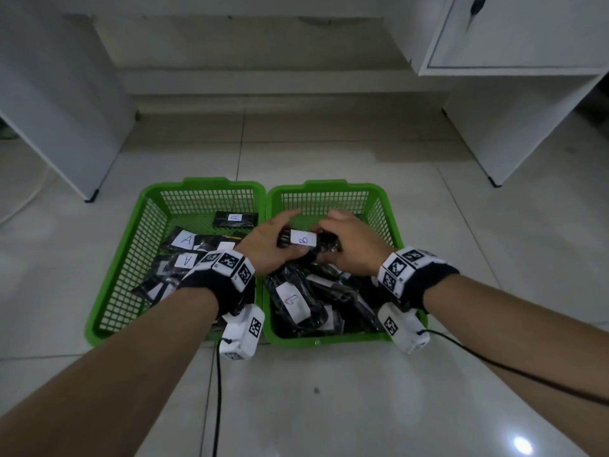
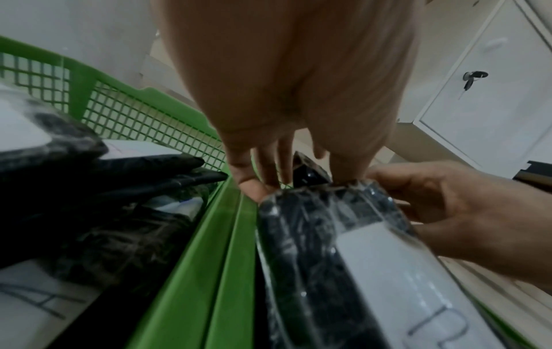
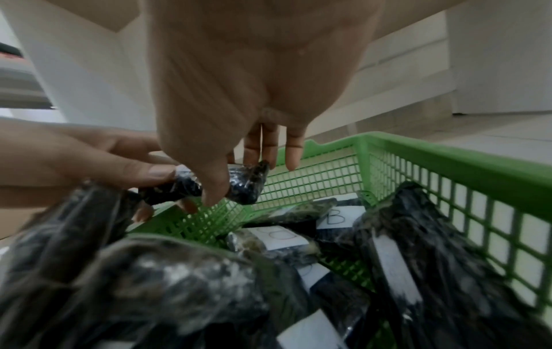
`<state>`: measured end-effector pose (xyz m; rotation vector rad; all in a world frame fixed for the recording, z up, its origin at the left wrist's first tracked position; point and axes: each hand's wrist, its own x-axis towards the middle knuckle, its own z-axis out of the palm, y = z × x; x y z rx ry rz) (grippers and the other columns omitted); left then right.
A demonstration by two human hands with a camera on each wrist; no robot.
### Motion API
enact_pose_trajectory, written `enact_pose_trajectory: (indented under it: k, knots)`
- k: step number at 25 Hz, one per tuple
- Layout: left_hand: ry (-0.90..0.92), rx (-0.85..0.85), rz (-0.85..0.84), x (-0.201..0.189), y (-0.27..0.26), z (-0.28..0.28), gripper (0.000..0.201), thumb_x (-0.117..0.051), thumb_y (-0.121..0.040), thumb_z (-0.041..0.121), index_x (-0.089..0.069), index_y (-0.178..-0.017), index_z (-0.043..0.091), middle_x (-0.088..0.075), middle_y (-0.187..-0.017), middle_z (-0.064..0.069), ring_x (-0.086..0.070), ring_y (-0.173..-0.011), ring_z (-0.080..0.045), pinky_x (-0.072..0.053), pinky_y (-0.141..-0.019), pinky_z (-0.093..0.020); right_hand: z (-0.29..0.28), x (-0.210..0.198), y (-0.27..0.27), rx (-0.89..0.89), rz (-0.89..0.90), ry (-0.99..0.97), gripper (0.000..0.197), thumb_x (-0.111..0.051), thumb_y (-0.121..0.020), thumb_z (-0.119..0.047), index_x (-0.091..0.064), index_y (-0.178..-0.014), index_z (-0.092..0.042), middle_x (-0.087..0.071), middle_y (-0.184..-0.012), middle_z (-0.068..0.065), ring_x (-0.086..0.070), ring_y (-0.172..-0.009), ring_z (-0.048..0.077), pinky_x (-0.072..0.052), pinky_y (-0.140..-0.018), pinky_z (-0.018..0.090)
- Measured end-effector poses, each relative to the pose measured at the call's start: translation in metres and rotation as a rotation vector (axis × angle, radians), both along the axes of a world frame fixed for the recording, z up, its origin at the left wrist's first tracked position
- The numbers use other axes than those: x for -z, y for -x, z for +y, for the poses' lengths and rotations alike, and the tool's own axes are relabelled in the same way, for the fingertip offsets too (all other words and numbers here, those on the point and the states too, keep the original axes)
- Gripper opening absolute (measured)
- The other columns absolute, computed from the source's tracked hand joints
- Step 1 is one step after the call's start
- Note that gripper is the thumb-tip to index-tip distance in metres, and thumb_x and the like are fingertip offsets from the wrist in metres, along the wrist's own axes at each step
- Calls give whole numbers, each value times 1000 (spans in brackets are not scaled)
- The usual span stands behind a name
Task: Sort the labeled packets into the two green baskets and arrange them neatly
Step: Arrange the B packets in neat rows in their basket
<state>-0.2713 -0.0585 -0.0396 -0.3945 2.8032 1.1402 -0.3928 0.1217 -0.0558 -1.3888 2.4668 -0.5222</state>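
Two green baskets stand side by side on the floor. The left basket (image 1: 108, 291) holds black packets labelled A (image 1: 187, 240), and the right basket (image 1: 329, 188) holds a loose heap of packets labelled B (image 3: 334, 218). Both hands hold one black packet with a white B label (image 1: 303, 239) above the rear left part of the right basket. My left hand (image 1: 281, 235) grips its left end and my right hand (image 1: 333, 237) pinches its right end (image 3: 239, 184). In the left wrist view the held packet (image 2: 309, 174) shows past my fingers (image 2: 269, 170), with another labelled packet (image 2: 328, 259) lying close below.
White cabinets (image 1: 514, 34) and furniture panels (image 1: 66, 103) stand behind and to both sides of the baskets on the tiled floor (image 1: 329, 407). Black cables (image 1: 217, 390) trail from both wrist cameras across the floor in front.
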Motion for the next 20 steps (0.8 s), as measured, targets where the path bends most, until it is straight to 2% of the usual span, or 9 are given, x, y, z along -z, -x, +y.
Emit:
enact_pose_trajectory:
  k: [3, 6, 9, 11, 13, 14, 17, 19, 20]
  knots:
    - [-11, -33, -25, 5, -2, -7, 43, -71, -88, 36, -62, -127, 22, -68, -114, 4, -66, -103, -15, -50, -88, -27, -7, -7, -15, -23, 20, 19, 49, -76, -74, -27, -62, -121, -19, -53, -111, -3, -50, -107, 17, -49, -91, 37]
    - [-268, -309, 15, 14, -10, -15, 32, -72, -89, 35, -67, -118, 21, -73, -100, 3, -72, -84, -11, -57, -83, -30, -16, -21, -36, 56, -68, 137, 26, -74, -77, -39, -66, -92, -19, -63, -89, -6, -60, -84, 14, -54, -75, 37]
    - [-503, -446, 56, 21, -14, -16, 29, -69, -92, 26, -67, -118, 13, -75, -103, -11, -73, -83, -16, -58, -89, -38, -18, -27, -62, 25, -262, -56, 53, -84, -67, -61, -64, -91, -17, -67, -83, -4, -63, -75, 13, -53, -66, 34]
    - [-656, -514, 41, 19, -10, -14, 29, -66, -94, 18, -65, -120, 6, -73, -105, -17, -72, -86, -23, -59, -88, -41, -17, -25, -63, 60, -301, -64, 53, -91, -64, -51, -65, -94, -15, -69, -85, -1, -64, -77, 14, -53, -68, 34]
    - [-719, -551, 11, 13, -8, -12, 23, -62, -96, 14, -66, -118, 5, -72, -103, -19, -71, -83, -24, -61, -76, -33, -14, -25, -56, 163, -486, 14, 47, -95, -64, -37, -67, -95, -15, -72, -87, 2, -66, -75, 14, -53, -66, 30]
    - [-729, -561, -1, 12, -7, -12, 22, -60, -97, 12, -66, -117, 5, -72, -104, -21, -70, -82, -25, -60, -74, -32, -11, -25, -52, 209, -583, 31, 46, -95, -65, -34, -67, -97, -15, -73, -88, 3, -66, -76, 14, -52, -66, 29]
    - [-759, -594, 14, 14, -5, -13, 24, -59, -97, 10, -65, -118, 1, -71, -106, -26, -70, -82, -28, -58, -85, -41, -2, -28, -48, 238, -766, -23, 36, -89, -74, -29, -72, -101, -13, -74, -91, 3, -66, -78, 16, -50, -69, 28]
    - [-619, -551, 46, 13, -6, -11, 19, -64, -94, 15, -70, -111, 8, -73, -103, -15, -71, -78, -20, -60, -83, -36, 9, -38, -38, 247, -956, 70, 28, -77, -84, -18, -71, -110, -6, -75, -103, 11, -68, -87, 25, -54, -80, 36]
    - [-449, -461, 45, 12, -6, -11, 17, -67, -92, 21, -73, -107, 15, -74, -103, -7, -71, -83, -16, -58, -85, -34, 16, -44, -28, 270, -1092, 159, 31, -69, -89, -15, -68, -119, -6, -72, -114, 15, -67, -97, 30, -53, -89, 43]
